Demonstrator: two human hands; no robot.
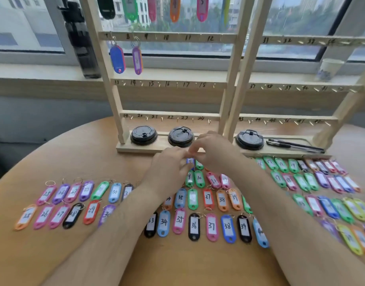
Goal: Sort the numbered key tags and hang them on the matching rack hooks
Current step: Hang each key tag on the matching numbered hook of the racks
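Head view: my left hand [169, 164] and right hand [212, 150] meet just in front of the rack [171, 114] base, both pinched on one blue tag [190, 162] held over the desk [177, 265]. Its number is unreadable. Rows of coloured numbered tags [210, 226] lie flat across the desk on both sides of my forearms. Two tags hang from the rack's second rail, a blue one [117, 58] and a purple one [137, 59]. Three black lids [144, 135] rest on the rack base.
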